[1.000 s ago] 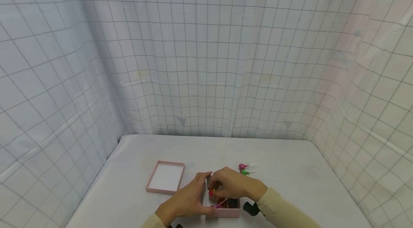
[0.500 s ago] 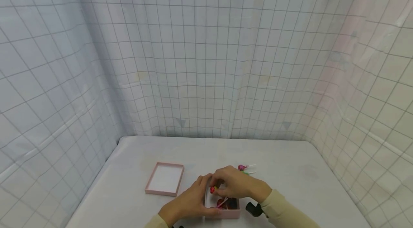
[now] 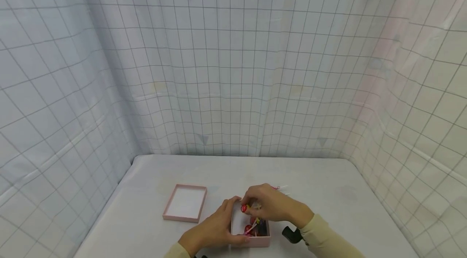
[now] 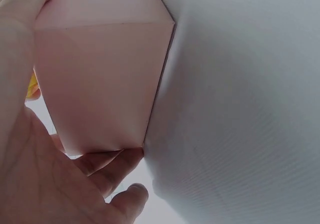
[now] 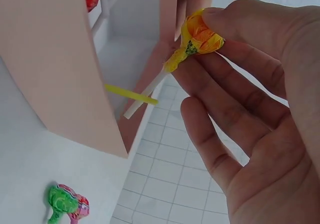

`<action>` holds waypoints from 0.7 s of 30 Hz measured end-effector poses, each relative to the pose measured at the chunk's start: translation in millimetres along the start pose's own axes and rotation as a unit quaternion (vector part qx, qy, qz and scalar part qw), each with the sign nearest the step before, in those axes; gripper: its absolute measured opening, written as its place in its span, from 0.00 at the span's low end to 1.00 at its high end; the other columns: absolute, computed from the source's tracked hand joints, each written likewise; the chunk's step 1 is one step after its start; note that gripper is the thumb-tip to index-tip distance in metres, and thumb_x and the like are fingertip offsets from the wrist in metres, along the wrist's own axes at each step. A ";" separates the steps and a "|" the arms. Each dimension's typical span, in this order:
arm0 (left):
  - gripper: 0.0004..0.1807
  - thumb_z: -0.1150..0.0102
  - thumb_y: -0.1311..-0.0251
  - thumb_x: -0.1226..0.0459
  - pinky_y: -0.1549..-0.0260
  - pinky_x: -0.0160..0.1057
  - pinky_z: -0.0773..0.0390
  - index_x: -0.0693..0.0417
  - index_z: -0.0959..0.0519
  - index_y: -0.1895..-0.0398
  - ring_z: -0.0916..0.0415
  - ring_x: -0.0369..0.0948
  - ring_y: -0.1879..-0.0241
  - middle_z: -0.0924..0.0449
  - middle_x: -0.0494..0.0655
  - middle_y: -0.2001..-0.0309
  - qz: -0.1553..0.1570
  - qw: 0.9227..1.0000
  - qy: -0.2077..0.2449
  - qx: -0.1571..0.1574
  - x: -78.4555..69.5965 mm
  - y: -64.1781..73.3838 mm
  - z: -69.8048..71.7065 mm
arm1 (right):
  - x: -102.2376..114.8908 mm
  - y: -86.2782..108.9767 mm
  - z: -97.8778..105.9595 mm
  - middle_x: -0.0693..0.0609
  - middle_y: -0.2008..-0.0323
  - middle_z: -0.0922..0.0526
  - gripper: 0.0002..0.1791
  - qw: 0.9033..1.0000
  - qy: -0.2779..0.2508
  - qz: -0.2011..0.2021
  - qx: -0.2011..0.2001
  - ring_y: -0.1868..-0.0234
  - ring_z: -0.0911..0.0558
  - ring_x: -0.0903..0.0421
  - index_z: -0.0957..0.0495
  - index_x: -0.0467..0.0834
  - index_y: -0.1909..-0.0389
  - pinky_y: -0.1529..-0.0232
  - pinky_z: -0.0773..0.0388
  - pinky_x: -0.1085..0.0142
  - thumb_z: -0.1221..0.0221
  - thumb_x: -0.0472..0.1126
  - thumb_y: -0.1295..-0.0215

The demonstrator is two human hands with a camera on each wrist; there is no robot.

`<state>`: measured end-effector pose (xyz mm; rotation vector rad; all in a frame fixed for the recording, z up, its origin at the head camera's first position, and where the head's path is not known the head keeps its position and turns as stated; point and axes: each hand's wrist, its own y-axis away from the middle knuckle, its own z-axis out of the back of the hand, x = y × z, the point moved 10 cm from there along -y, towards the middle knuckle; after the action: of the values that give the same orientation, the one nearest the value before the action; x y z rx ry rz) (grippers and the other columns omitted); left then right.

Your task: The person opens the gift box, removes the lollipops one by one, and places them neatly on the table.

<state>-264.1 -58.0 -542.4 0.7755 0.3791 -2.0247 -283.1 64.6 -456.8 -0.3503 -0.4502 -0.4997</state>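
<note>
A pink box (image 3: 255, 242) with a white inside stands near the table's front edge. My left hand (image 3: 213, 225) grips it, thumb at the near wall and fingers along the left and far side; the left wrist view shows fingertips at the box's edge (image 4: 102, 88). My right hand (image 3: 275, 204) pinches a lollipop by its wrapped head over the box. The lollipop (image 5: 199, 33) looks yellow and orange from the right wrist, red from the head, with its pale stick pointing down. Several lollipops (image 3: 248, 228) lie in the box. A yellow stick (image 5: 132, 94) shows by its edge.
Left of the box lies its shallow pink lid (image 3: 186, 202), white inside up. On the table right of the box lie a green lollipop (image 5: 62, 199) and a pink lollipop (image 5: 81, 210), mostly behind my right hand in the head view. Gridded white curtains (image 3: 233, 67) surround the table.
My right hand has lifted the lollipop a little and moved slightly right and away, uncovering more of the box's inside. My left hand keeps its hold on the box.
</note>
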 end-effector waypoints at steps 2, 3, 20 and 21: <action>0.64 0.21 0.35 0.31 0.33 0.57 0.11 0.48 0.45 0.08 0.19 0.47 0.32 0.28 0.52 0.24 -0.003 1.000 -0.004 -0.002 -1.0 0.5 0.4 | 0.3 1.4 4.8 0.55 0.49 0.05 0.07 1.000 0.007 0.004 -0.009 0.49 0.09 0.69 0.08 0.44 0.46 0.46 0.07 0.68 0.26 0.36 0.20; 0.64 0.21 0.35 0.31 0.32 0.58 0.11 0.48 0.45 0.08 0.19 0.47 0.32 0.28 0.52 0.24 -0.004 1.000 -0.007 -0.002 -1.7 0.7 0.6 | 0.1 2.0 7.0 0.55 0.49 0.05 0.08 1.000 0.008 0.005 -0.013 0.49 0.09 0.68 0.08 0.44 0.46 0.45 0.07 0.68 0.26 0.35 0.20; 0.80 0.24 0.42 0.21 0.28 0.64 0.12 0.59 0.52 0.03 0.28 0.61 0.17 0.45 0.57 0.06 0.012 0.993 -0.110 -0.027 -19.5 -3.8 -4.0 | -14.5 20.7 40.0 0.55 0.51 0.04 0.11 0.996 0.032 0.004 -0.082 0.51 0.07 0.65 0.08 0.45 0.47 0.48 0.07 0.64 0.24 0.32 0.25; 0.80 0.24 0.42 0.21 0.27 0.65 0.13 0.58 0.52 0.03 0.28 0.61 0.16 0.46 0.56 0.06 0.017 0.994 -0.108 -0.027 -19.0 -3.5 -4.7 | -16.5 22.4 41.3 0.55 0.51 0.04 0.11 0.996 0.033 0.003 -0.084 0.51 0.07 0.65 0.08 0.45 0.47 0.48 0.06 0.64 0.24 0.32 0.26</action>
<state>-257.8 -41.4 -533.6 0.5188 0.2920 -2.0334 -297.6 106.8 -434.8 -0.4947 -0.3450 -0.5436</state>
